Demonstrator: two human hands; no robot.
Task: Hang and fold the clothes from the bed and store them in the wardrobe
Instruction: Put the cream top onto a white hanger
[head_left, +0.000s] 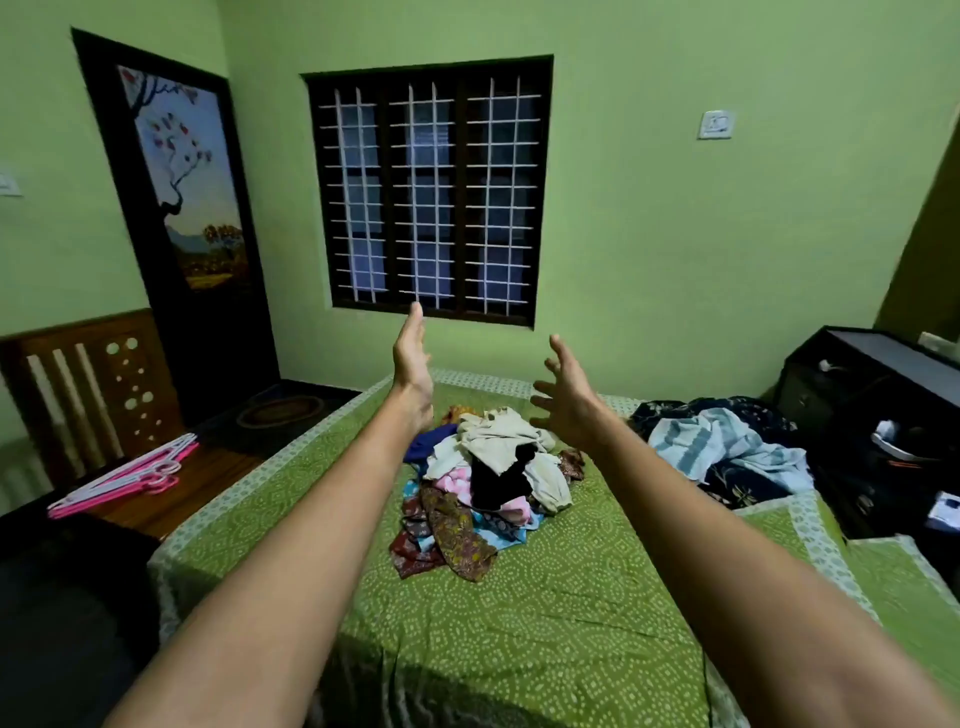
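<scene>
We hold both arms out over the bed, with nothing in our hands. Our left hand (413, 364) is raised edge-on, fingers straight and close together, pointing up toward the window (431, 192). Our right hand (569, 400) is spread, fingers apart and slightly bent, palm turned toward the left one. Both hover above the far end of the clothes pile (493, 478) and touch none of it.

The pile lies in the middle of the bed (545, 623), on the green patterned sheet. Its long axis runs along the bed, from a brown printed cloth nearest us to cream and blue pieces at the window end; a black garment sits on top. A second heap (727, 447), dark floral and pale blue striped, lies at the bed's right edge, well apart from the pile. Left of the bed, pink and white hangers (124, 480) rest on a wooden surface, their length slanting from near left to far right
</scene>
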